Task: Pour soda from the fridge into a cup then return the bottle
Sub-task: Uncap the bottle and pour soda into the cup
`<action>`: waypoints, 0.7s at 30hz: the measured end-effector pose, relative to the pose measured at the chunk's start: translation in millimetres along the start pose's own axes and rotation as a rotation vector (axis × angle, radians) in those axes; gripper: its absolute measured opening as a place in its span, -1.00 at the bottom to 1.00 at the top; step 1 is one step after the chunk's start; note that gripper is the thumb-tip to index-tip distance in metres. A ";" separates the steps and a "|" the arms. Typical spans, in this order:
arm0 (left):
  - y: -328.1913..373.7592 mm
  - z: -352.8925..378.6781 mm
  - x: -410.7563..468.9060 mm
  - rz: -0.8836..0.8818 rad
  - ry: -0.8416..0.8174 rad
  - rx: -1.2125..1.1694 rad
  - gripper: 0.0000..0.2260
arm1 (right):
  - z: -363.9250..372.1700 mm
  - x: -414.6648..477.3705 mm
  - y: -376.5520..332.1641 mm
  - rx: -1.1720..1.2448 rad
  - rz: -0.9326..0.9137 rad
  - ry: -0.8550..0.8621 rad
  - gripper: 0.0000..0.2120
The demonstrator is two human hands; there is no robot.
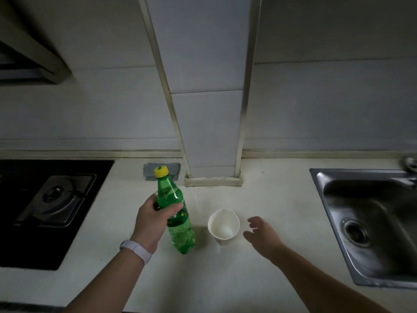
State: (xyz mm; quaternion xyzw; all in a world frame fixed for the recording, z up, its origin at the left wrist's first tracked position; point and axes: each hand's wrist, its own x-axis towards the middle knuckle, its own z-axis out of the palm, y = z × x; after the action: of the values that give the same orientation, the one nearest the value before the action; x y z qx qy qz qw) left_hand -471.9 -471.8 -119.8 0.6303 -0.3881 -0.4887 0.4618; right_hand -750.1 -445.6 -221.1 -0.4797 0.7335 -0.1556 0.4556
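Soda bottle [181, 233] gripped by left fingers [174, 207]; right fingers [254, 221] relaxed beside empty cup [223, 227].

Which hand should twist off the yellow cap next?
Probably the right hand. It is open, holds nothing and hovers just beside the cup. The left hand is busy gripping the green bottle, so it can steady the bottle while the right reaches the yellow cap.
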 end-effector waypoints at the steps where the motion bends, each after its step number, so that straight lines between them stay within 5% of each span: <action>1: 2.7 -0.4 0.9 0.010 -0.010 0.001 -0.74 | -10.1 -1.6 -5.2 0.004 0.001 0.038 -0.58; 10: 20.3 -14.7 4.6 0.139 -0.189 0.243 -0.63 | -82.0 -26.3 -125.2 0.098 -0.172 0.144 -0.85; 21: 21.0 -44.1 6.3 0.293 -0.352 0.464 -0.30 | -28.4 -100.7 -254.2 -0.384 -0.543 0.076 -0.78</action>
State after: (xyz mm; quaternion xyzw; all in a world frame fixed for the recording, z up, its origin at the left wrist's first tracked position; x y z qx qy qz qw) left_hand -428.3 -474.5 -97.0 0.5621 -0.6496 -0.4168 0.2971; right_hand -617.9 -491.3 15.6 -0.7287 0.6111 -0.1481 0.2713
